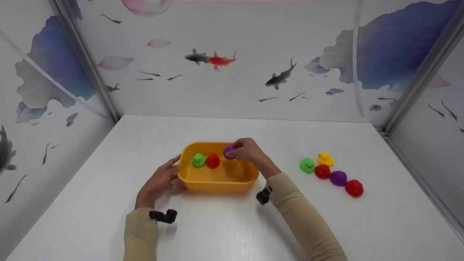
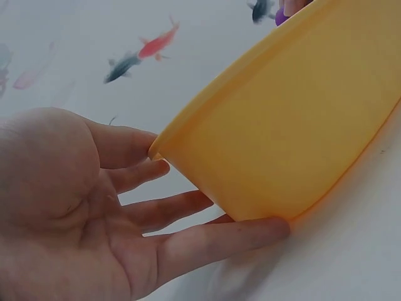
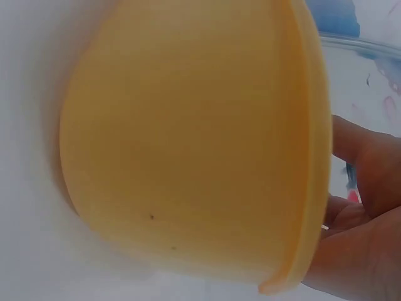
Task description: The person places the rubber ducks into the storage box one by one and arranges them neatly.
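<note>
A white far wall (image 1: 235,96) printed with fish closes off the white table (image 1: 203,226) along its far edge. Near the middle of that surface stands an orange basin (image 1: 217,186), upright, its long sides running roughly along the table's far edge.

The person's left hand (image 1: 161,179) is at the basin's left end, fingers spread and fairly straight, touching rim and wall. The right hand (image 1: 250,150) reaches over the basin's far right corner, thumb and fingers pinching a purple toy (image 1: 228,152), which is held above the floor of the basin.

Inside, toward the left end, a green duck (image 1: 198,160) and a red toy (image 1: 212,160) sit side by side. Toward the table's right edge, five more lie close together: a second green duck (image 1: 307,165), a second red toy (image 1: 322,171), a second purple toy (image 1: 338,178) and a third red toy (image 1: 354,188) slant toward the near right corner, with a yellow duck (image 1: 325,159) behind.

By this count, the work looks early: two toys rest inside, one is in hand, five remain outside.
</note>
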Action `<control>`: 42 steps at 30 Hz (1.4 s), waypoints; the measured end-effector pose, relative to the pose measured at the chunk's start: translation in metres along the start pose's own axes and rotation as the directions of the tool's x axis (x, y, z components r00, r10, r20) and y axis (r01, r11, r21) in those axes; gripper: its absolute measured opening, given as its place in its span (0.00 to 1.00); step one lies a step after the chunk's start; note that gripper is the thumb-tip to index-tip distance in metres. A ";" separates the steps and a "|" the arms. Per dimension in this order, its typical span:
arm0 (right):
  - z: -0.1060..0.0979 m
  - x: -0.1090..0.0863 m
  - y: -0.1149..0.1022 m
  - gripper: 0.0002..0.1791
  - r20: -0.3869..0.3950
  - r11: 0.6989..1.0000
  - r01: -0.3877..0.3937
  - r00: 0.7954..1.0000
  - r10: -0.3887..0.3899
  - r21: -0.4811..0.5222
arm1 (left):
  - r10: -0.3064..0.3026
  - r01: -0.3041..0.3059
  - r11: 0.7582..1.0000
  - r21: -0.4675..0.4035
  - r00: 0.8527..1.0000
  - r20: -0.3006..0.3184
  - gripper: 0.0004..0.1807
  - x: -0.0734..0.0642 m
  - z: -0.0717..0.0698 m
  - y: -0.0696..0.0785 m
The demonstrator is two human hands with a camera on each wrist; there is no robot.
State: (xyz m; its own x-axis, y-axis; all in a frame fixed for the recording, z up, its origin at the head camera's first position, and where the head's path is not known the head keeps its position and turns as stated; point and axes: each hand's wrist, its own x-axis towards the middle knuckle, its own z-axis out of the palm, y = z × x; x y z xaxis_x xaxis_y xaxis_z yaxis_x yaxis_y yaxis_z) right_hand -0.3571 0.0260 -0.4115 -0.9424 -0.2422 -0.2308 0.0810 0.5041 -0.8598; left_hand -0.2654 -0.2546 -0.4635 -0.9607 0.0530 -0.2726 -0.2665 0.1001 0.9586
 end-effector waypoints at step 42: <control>0.021 0.008 0.004 0.16 0.003 0.996 -0.079 0.997 0.079 -0.032 | -0.031 0.031 0.999 -0.036 1.000 -0.005 0.31 0.003 -0.001 -0.001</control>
State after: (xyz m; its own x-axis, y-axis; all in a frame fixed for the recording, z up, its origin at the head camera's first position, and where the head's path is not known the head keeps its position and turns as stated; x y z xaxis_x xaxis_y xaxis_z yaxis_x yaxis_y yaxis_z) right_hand -0.3572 0.0090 -0.4261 -0.9319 -0.2042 -0.2999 0.1452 0.5478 -0.8239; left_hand -0.2684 -0.2551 -0.4654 -0.9524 0.0451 -0.3016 -0.2984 0.0656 0.9522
